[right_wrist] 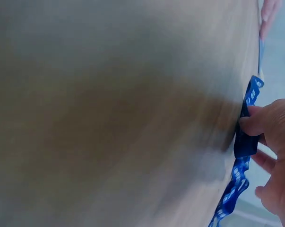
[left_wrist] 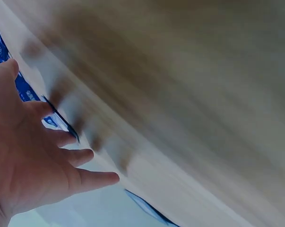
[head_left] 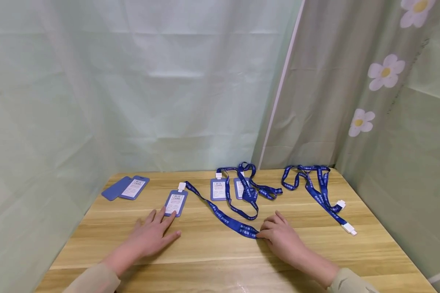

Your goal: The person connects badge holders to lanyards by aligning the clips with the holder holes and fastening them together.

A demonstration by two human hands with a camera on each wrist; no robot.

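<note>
In the head view, a blue badge holder (head_left: 175, 202) with a white printed card lies on the table, a white clip at its top joining it to a blue lanyard (head_left: 225, 220). My left hand (head_left: 151, 235) has its fingers spread, and the fingertips touch the holder's lower part. The left wrist view also shows that hand (left_wrist: 33, 146) with fingers extended. My right hand (head_left: 284, 239) pinches the far end of the same lanyard, which stretches to the right. In the right wrist view, the thumb presses the folded lanyard (right_wrist: 247, 142) against fingers that are partly hidden.
Two blue badge holders (head_left: 133, 188) overlap at the back left of the wooden table (head_left: 198, 268). Behind the middle lie two more holders (head_left: 218, 191) with tangled lanyards (head_left: 250, 195). Loose lanyards (head_left: 317, 193) with white clips lie at the right. Curtains enclose the back and sides.
</note>
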